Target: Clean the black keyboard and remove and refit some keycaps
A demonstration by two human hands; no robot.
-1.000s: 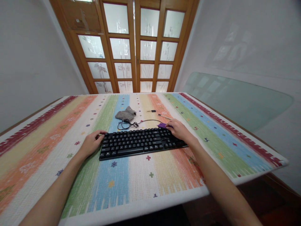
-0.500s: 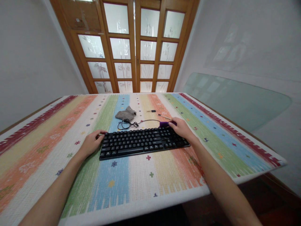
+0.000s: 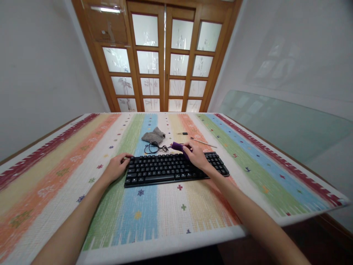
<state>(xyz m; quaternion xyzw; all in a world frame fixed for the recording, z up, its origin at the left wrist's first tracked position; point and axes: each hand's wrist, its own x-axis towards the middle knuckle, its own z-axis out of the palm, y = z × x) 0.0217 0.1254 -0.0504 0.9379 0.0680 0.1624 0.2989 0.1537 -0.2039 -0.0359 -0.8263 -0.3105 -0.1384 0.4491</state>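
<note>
**Black keyboard steadied at one corner, purple cloth pinched above its rear edge**

Head view: the black keyboard (image 3: 160,171), taken as landmark, lies flat on a striped tablecloth (image 3: 165,217), its long side across the wearer's front; the left hand (image 3: 117,168) is at the keyboard's rear left corner, thumb and fingers drawn narrow and fingertips at the edge, though whether they grip or merely brace it cannot be told; the right hand (image 3: 196,154) reaches over the keyboard's right half and holds a purple cloth (image 3: 177,146) between thumb and fingers, one end projecting leftward beyond the rear edge and a fold dropping toward the back row of keys; contact between cloth and keys cannot be made out

Behind the keyboard, a black cable (image 3: 150,149) lies in loops left of the cloth; a grey fabric piece (image 3: 152,136) rests farther back, beyond the cable; a small black pronged object (image 3: 185,133) and a slender stick (image 3: 205,142) with a dark tip lie behind the keyboard's right half

The step in hand appears to be wiping along the rear of the keyboard; the next move would seem to call for a firm pinch on the cloth, light, even pressure over the keys, and a steady left hand at the corner
</note>
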